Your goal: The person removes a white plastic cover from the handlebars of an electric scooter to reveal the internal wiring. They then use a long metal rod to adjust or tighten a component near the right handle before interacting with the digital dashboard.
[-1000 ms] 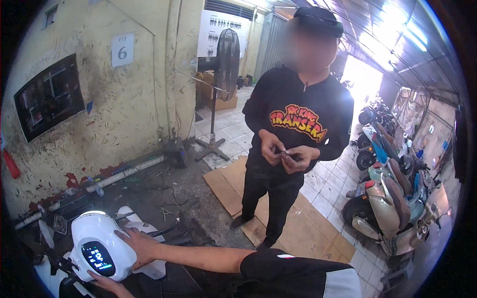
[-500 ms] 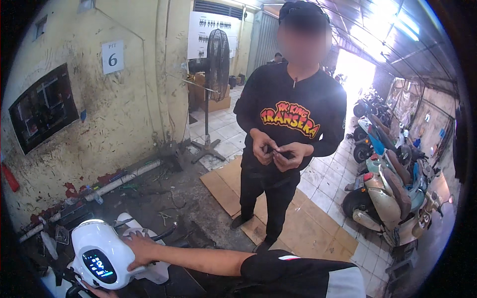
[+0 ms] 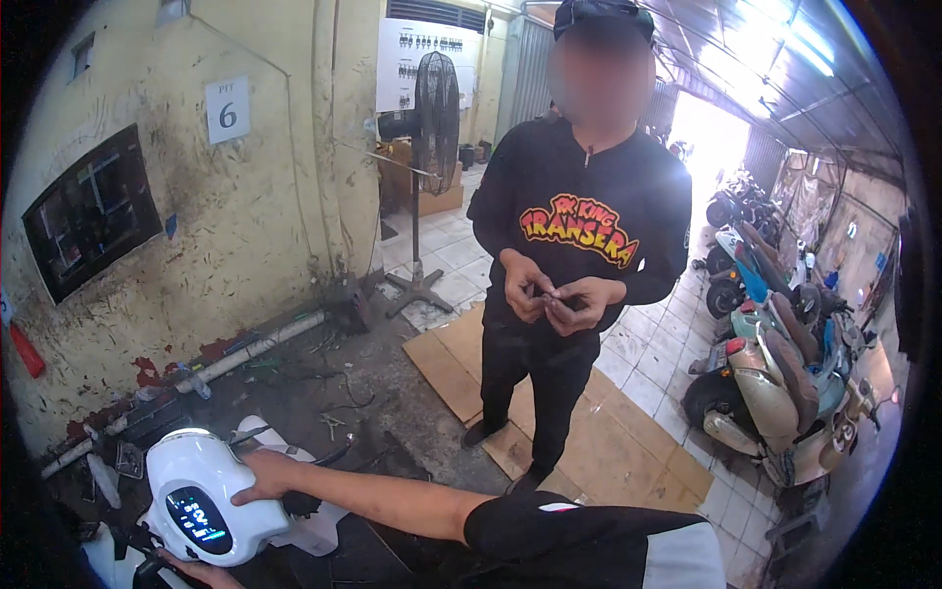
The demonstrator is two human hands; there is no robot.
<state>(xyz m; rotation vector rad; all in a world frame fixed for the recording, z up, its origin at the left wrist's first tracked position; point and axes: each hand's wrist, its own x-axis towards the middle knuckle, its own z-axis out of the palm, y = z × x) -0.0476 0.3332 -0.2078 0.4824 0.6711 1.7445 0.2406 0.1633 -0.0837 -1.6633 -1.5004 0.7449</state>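
Note:
A white scooter display housing (image 3: 235, 535) with a lit oval screen (image 3: 199, 520) is at the lower left. My right hand (image 3: 267, 475) grips its right side, with the thumb on the near face and the other fingers hidden behind. Only part of my left hand (image 3: 201, 570) shows at the lower edge, just under the housing and beside a black handlebar grip (image 3: 147, 569). Its fingers are mostly hidden. White body panels (image 3: 312, 530) of the scooter show right of the housing.
Facing me, a person in black (image 3: 579, 211) stands on flattened cardboard (image 3: 628, 447), both hands together at a tiny item I cannot make out. A pedestal fan (image 3: 435, 128) stands behind. Parked scooters (image 3: 770, 378) line the right; a stained wall (image 3: 255, 206) bounds the left.
My right hand's fingers, spread over the housing's top before, now go behind its right edge. The housing sits slightly higher and further right in view. The other person's hands stay together.

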